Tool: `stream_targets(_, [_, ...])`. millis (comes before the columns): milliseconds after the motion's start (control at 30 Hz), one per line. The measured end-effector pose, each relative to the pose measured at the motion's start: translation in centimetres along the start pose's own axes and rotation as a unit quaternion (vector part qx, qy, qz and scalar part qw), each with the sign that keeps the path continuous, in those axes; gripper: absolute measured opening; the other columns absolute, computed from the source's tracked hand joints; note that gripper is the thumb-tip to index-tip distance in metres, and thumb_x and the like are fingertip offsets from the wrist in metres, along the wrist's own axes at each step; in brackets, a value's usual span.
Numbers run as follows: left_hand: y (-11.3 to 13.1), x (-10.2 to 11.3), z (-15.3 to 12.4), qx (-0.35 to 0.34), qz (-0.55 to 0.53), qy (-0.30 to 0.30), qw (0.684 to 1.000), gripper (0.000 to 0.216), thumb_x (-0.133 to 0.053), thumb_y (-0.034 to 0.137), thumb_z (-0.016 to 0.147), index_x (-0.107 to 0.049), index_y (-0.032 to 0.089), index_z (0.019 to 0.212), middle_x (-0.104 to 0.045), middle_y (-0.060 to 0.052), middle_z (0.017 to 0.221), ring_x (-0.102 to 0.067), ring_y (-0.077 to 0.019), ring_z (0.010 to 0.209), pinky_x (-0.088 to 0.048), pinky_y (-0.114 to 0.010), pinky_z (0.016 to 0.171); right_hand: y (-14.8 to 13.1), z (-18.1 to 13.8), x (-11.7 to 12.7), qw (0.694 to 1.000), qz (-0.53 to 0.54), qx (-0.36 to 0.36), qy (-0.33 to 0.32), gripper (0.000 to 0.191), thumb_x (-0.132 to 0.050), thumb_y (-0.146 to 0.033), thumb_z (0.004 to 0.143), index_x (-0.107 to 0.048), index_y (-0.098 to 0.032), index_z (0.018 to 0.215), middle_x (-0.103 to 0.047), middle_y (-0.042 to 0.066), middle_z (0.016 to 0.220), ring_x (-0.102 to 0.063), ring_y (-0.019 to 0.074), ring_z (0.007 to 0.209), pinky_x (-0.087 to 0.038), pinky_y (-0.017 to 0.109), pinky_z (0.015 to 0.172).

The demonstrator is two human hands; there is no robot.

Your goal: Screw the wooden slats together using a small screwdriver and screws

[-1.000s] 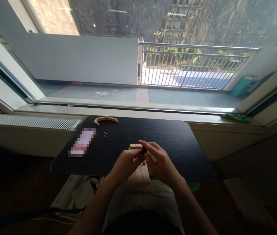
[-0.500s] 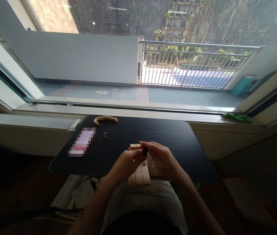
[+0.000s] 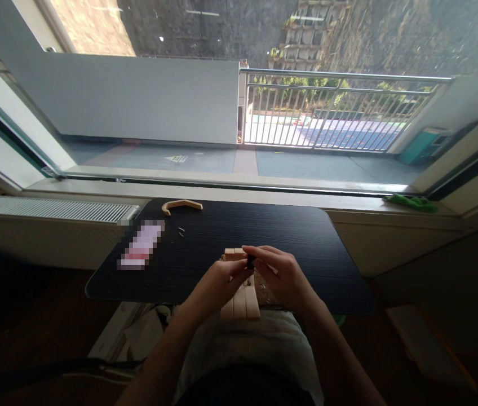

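Note:
Between the fingertips of both my hands is a small black object [image 3: 249, 261], too small and covered to name. My left hand [image 3: 221, 277] pinches it from the left, fingers closed. My right hand [image 3: 279, 269] closes on it from the right, index finger over its top. Just below them lies a pale wooden piece of several slats [image 3: 239, 307] at the table's near edge, partly hidden by my hands. A small dark spot, perhaps a hole or screw, shows on it. To its right, a brown surface [image 3: 268, 294] with small specks lies partly under my right hand.
On the black table [image 3: 306, 237] are a curved wooden hook-like piece [image 3: 185, 204], small metal screws or nails [image 3: 181, 230] and a blurred-out pink and white item [image 3: 141, 245]. A radiator [image 3: 53, 210] stands left. A green cloth [image 3: 410, 202] rests on the window sill.
My right fingers have shifted slightly on the black object, covering a little more of it. The other things lie as before.

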State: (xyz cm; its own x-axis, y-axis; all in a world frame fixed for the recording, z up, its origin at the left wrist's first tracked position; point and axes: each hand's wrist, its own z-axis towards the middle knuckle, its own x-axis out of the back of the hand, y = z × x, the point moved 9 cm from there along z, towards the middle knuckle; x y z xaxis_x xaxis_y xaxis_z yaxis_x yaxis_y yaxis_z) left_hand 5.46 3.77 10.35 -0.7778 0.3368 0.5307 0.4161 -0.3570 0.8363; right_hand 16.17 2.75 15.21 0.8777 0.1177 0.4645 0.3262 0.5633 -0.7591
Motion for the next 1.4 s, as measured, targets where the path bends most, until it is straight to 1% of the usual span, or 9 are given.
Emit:
stream_targets(200, [-0.2, -0.2, -0.3, 0.026, -0.006, -0.012, 1.0, 0.03, -0.047, 0.037, 0.094, -0.067, 0.016, 0.087, -0.068, -0.002, 0.078, -0.059, -0.0146, 0.069, -0.043, -0.023, 0.063, -0.2, 0.0, 0.1, 1.0, -0.007, 0.013, -0.006, 0.036, -0.053, -0.012, 0.09, -0.067, -0.026, 0.12, -0.07, 0.006, 0.102, -0.064, 0.0169, 0.087, -0.05, 0.03, 0.077])
stream_targets(467, [-1.7, 0.6, -2.0, 0.079, 0.1, 0.024, 0.992, 0.022, -0.053, 0.03, 0.087, -0.071, 0.02, 0.093, -0.069, -0.003, 0.082, -0.061, -0.0165, 0.07, -0.044, -0.026, 0.064, 1.3, -0.4, -0.6, 0.999, 0.022, -0.022, 0.012, 0.033, -0.046, -0.015, 0.093, -0.058, -0.024, 0.122, -0.065, 0.006, 0.105, -0.061, 0.0177, 0.089, -0.048, 0.032, 0.078])
stream_targets(567, [-3.8, 1.6, -2.7, 0.107, 0.136, 0.091, 0.981, 0.023, -0.051, 0.032, 0.086, -0.067, 0.019, 0.075, -0.064, -0.003, 0.074, -0.06, -0.0181, 0.069, -0.046, -0.03, 0.066, 2.1, -0.4, -1.4, 0.996, 0.079, -0.051, 0.005, 0.025, -0.044, -0.02, 0.095, -0.056, -0.022, 0.117, -0.063, 0.007, 0.1, -0.06, 0.0178, 0.088, -0.047, 0.032, 0.078])
stream_targets(633, [-5.4, 2.8, -3.1, 0.108, 0.131, 0.186, 0.968, 0.021, -0.055, 0.035, 0.084, -0.066, 0.018, 0.086, -0.065, -0.005, 0.084, -0.062, -0.0222, 0.084, -0.049, -0.035, 0.079, 2.5, -0.4, -1.9, 0.99, 0.129, -0.058, -0.002, 0.018, -0.044, -0.025, 0.097, -0.057, -0.021, 0.108, -0.064, 0.006, 0.096, -0.059, 0.0183, 0.089, -0.046, 0.034, 0.08])
stream_targets(700, [-7.4, 2.8, -3.1, 0.106, 0.072, 0.225, 0.966, 0.034, -0.058, 0.038, 0.083, -0.062, 0.017, 0.109, -0.066, -0.009, 0.105, -0.062, -0.0252, 0.102, -0.048, -0.04, 0.09, 2.9, -0.3, -2.6, 0.976, 0.207, -0.065, -0.012, 0.018, -0.044, -0.031, 0.097, -0.057, -0.02, 0.104, -0.063, 0.005, 0.091, -0.058, 0.0182, 0.086, -0.046, 0.034, 0.08])
stream_targets(800, [-10.1, 1.6, -2.4, 0.115, -0.02, 0.223, 0.968, 0.056, -0.066, 0.041, 0.078, -0.054, 0.016, 0.126, -0.06, -0.014, 0.126, -0.057, -0.0274, 0.117, -0.045, -0.043, 0.1, 3.6, -0.4, -4.0, 0.935, 0.342, -0.089, -0.035, 0.024, -0.047, -0.041, 0.096, -0.054, -0.02, 0.105, -0.059, 0.002, 0.08, -0.056, 0.0165, 0.074, -0.046, 0.033, 0.071])
stream_targets(900, [-11.1, 0.8, -1.8, 0.11, -0.057, 0.22, 0.967, 0.061, -0.073, 0.038, 0.071, -0.056, 0.017, 0.126, -0.056, -0.014, 0.134, -0.051, -0.0299, 0.126, -0.04, -0.045, 0.107, 4.5, -0.6, -4.6, 0.917, 0.381, -0.116, -0.021, 0.03, -0.05, -0.047, 0.094, -0.055, -0.02, 0.104, -0.054, -0.001, 0.071, -0.05, 0.0141, 0.063, -0.041, 0.029, 0.062])
stream_targets(1200, [-12.7, -0.3, -1.6, 0.113, -0.141, 0.21, 0.961, 0.052, -0.076, 0.034, 0.069, -0.063, 0.02, 0.117, -0.063, -0.009, 0.122, -0.054, -0.0295, 0.122, -0.04, -0.045, 0.107, 4.9, -0.3, -4.3, 0.918, 0.378, -0.112, 0.039, 0.046, -0.044, -0.06, 0.092, -0.053, -0.019, 0.074, -0.04, -0.005, 0.054, -0.03, 0.0096, 0.047, -0.024, 0.025, 0.045])
stream_targets(1400, [-11.7, -0.5, -1.3, 0.107, -0.156, 0.183, 0.965, 0.047, -0.074, 0.034, 0.072, -0.063, 0.018, 0.115, -0.065, -0.009, 0.115, -0.058, -0.0273, 0.115, -0.044, -0.042, 0.102, 6.4, -0.2, -3.8, 0.888, 0.427, -0.135, 0.105, 0.044, -0.047, -0.058, 0.089, -0.051, -0.02, 0.066, -0.04, -0.006, 0.049, -0.029, 0.0088, 0.042, -0.022, 0.024, 0.041])
